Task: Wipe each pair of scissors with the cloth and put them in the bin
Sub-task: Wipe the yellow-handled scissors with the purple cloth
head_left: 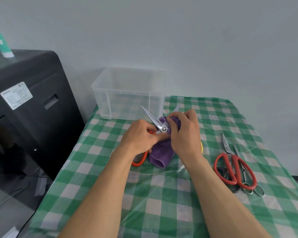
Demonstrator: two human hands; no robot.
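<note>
Scissors [157,123] with orange-red handles are held over the middle of the surface [162,194], blades spread apart. The left hand [139,136] has its grip clamped on the handles, fingers curled round them and the thumb stretched toward the pivot screw. The right hand [184,133] has its grip pinched on the purple cloth [160,155], which it presses round one blade; only that blade's tip shows beyond the knuckles. The other blade is bare and points up and to the left toward the bin [127,93]. The cloth's loose end hangs down to the surface between the two wrists, beside one handle loop.

The bin is clear plastic and stands at the far left corner of the surface, just beyond the hands. A green-and-white checked cover under clear film lies over the surface. Well to the right lie red-handled scissors [234,167], overlapping a black-handled pair [221,170] and thin steel scissors [248,181]. A bit of something yellow [202,146] shows behind the right hand.

To the left stands a black machine [33,117] with a white label [16,95]; its print is too small to read. A green-and-white tube [0,40] stands on top; no writing on it can be read.
</note>
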